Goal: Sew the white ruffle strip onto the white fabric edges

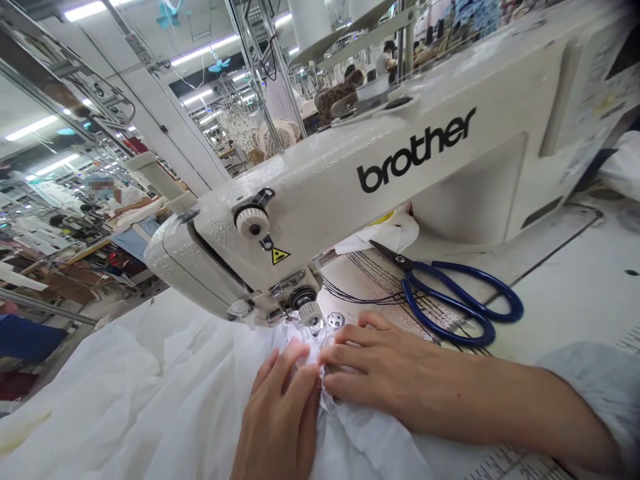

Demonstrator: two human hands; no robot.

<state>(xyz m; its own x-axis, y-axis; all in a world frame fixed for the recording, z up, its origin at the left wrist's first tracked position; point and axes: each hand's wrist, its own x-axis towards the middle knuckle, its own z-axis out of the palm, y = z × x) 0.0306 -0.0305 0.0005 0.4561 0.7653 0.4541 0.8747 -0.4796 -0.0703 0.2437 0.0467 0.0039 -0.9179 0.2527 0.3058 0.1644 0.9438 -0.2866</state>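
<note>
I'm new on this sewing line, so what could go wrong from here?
The right hand sits very close to the presser foot, so fingers could stray under it. The white fabric bunched under the left hand might get sewn into an unwanted pleat. The blue-handled scissors lying nearby could get knocked.

Thin white fabric point(200, 393), crumpled in loose folds, its bunched edge right at the presser foot point(310, 313)
</note>
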